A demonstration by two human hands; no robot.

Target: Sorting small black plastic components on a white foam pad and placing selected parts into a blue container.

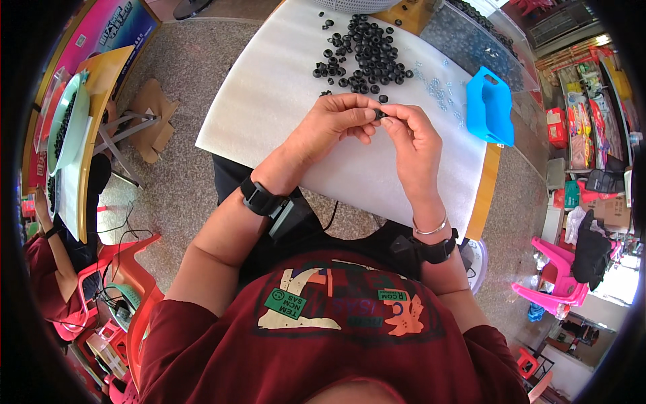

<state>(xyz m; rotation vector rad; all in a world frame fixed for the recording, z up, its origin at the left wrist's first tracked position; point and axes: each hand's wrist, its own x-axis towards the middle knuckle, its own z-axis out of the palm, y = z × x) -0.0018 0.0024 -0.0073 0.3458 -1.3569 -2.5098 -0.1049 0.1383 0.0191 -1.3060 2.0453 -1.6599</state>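
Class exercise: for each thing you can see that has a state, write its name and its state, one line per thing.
Left hand, fingertips pinched
Right hand, fingertips pinched, meeting the left
Small black piece, held between both hands, partly hidden
Black pieces, loose, heaped
Clear bits, scattered
White sheet, spread over the table
Blue container, open
Green basin, uncovered, holding dark pieces

A dark red, short-sleeved T-shirt (282, 367) fills six o'clock, printed with a green patch (284, 304) toward seven and an orange leaf shape (406, 318) toward five. A black strap (258, 196) rings the left wrist (281, 176) at nine; another black strap (439, 252) and a silver bangle (431, 230) circle the right wrist (425, 209) near four.
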